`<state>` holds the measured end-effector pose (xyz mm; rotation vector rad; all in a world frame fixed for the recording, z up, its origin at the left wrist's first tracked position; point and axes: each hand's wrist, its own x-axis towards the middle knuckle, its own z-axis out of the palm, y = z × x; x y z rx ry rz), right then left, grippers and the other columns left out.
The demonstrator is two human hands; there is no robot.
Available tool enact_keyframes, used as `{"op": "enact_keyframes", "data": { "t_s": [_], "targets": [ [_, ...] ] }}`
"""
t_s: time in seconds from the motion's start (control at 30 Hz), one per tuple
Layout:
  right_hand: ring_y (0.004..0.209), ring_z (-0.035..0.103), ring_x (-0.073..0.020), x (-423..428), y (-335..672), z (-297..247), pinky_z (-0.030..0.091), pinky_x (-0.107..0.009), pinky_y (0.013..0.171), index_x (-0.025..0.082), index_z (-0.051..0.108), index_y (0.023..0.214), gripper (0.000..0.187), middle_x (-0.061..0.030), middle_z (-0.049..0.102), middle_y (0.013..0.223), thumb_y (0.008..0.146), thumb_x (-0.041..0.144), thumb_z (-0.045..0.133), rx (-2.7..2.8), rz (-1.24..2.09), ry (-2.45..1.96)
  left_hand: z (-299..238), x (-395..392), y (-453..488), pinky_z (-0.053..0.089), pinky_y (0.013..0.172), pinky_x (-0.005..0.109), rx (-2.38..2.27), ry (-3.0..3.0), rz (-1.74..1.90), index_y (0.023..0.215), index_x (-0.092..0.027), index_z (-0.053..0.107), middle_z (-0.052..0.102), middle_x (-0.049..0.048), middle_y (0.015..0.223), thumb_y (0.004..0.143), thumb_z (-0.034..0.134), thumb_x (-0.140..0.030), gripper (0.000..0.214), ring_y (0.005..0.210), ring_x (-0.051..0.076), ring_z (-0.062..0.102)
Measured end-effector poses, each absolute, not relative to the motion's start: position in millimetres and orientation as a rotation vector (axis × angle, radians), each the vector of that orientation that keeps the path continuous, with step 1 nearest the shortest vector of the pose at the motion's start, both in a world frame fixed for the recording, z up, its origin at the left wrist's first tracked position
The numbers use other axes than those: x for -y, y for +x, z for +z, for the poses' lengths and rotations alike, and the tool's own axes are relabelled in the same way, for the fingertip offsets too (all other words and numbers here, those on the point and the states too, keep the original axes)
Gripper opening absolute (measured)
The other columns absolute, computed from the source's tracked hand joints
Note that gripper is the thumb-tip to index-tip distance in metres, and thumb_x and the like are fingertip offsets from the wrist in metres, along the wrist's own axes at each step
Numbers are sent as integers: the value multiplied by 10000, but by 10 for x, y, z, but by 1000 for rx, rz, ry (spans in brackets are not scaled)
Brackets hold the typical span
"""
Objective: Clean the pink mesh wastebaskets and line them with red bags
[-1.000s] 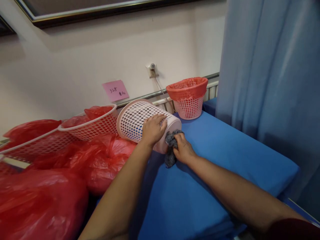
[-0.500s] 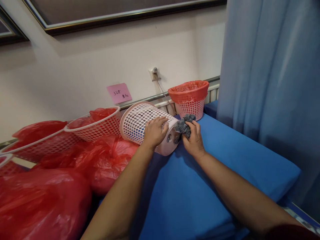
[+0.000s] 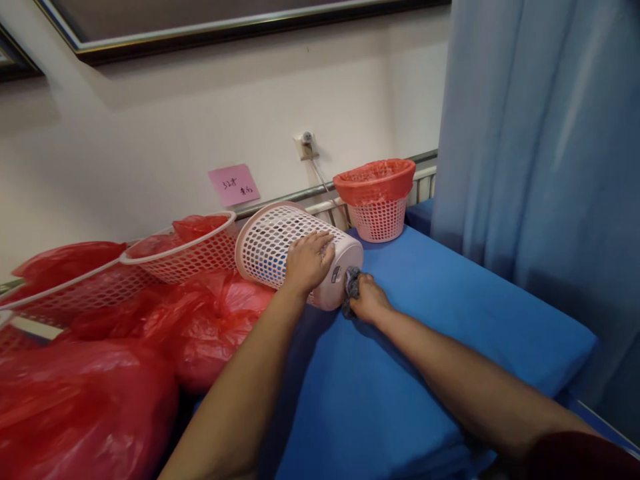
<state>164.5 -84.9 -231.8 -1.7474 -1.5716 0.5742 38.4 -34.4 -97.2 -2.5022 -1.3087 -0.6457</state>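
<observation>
A pale pink perforated plastic wastebasket (image 3: 273, 243) lies on its side on the blue mattress, with its solid base towards the right. My left hand (image 3: 309, 263) holds it steady, fingers and thumb curved over its upper side near the base. In my right hand (image 3: 369, 298) is a bunched dark grey cloth (image 3: 351, 287), pressed against the wastebasket's base. My fingers are closed around the cloth and hide part of it. Beyond my right hand stands a smaller pink basket (image 3: 379, 220), upright and lined with a red plastic bag (image 3: 377, 179).
Large red plastic bags (image 3: 85, 407) fill the left foreground. Behind them sit white-rimmed baskets (image 3: 187, 257) with red bags inside. A metal rail (image 3: 300, 195) runs along the wall below a socket (image 3: 307, 145) and cord. A blue curtain (image 3: 530, 133) hangs at the right.
My right hand has moved down and left with the grey cloth, from the upper edge of the wastebasket's base to its lower face. My left hand has kept its place on the side.
</observation>
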Motion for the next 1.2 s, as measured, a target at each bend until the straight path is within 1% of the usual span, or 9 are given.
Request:
{"op": "enact_keyframes", "data": {
  "t_s": [0.2,0.33,0.43,0.5,0.6,0.8,0.93,1.03,1.2],
  "targets": [
    [896,697,-220,1143,1474,-2213,528,-286,802,212,701,1018,396,-32,744,985,629,157,748,1760,799,-1533,-976,336,369,393,1139,434,1318,-2503,-630,1284,-271,690,652,14,1428,1000,451,-337,377,1353,242,555],
    [694,678,-185,999,1753,-2187,522,-262,663,194,703,840,198,9,725,755,648,144,717,1658,914,-1523,-975,347,354,393,1138,439,1328,-2504,-632,1283,-280,690,654,12,1425,997,455,-336,374,1358,240,551],
    [929,693,-237,798,2031,-2170,551,-344,834,151,653,1123,344,-91,733,1030,782,183,612,1422,784,-1643,-977,362,348,393,1139,447,1319,-2509,-634,1284,-278,689,657,16,1421,1001,451,-344,376,1358,243,551],
    [1184,610,-275,720,2104,-2158,493,-422,1017,109,499,1352,519,-178,623,1295,849,225,556,1258,621,-1675,-980,369,348,393,1141,456,1318,-2512,-641,1281,-274,691,658,20,1419,1004,448,-348,376,1359,247,550],
    [1383,452,-277,770,1983,-2153,378,-454,1165,123,381,1452,644,-202,457,1461,853,245,582,1219,345,-1456,-982,370,353,388,1147,453,1328,-2514,-658,1276,-276,695,657,17,1421,1004,455,-344,369,1361,246,549],
    [1260,535,-257,1179,1572,-2145,461,-418,1080,255,588,1318,531,-105,433,1423,802,130,604,1834,285,-1149,-978,365,335,395,1149,432,1310,-2533,-675,1277,-261,694,659,22,1419,1001,459,-334,370,1360,237,553],
    [1033,609,-220,1208,1588,-2166,492,-351,968,245,718,1101,363,-79,564,1205,792,102,594,2085,439,-1432,-989,374,295,389,1166,446,1315,-2540,-689,1279,-277,691,659,19,1418,986,473,-335,369,1362,239,555],
    [969,624,-202,1092,1672,-2219,491,-327,936,222,724,1127,363,-101,575,1220,809,111,589,1974,500,-1655,-973,348,225,385,1184,436,1293,-2601,-721,1283,-265,685,658,28,1419,963,502,-343,376,1364,236,555],
    [1123,592,-264,980,1817,-2243,461,-411,1021,222,699,1235,390,-130,573,1307,904,405,603,1865,528,-1759,-763,113,-44,346,1226,407,1370,-2410,-951,1383,-187,583,513,96,1554,880,579,-259,508,1438,257,470]
  ]
}}
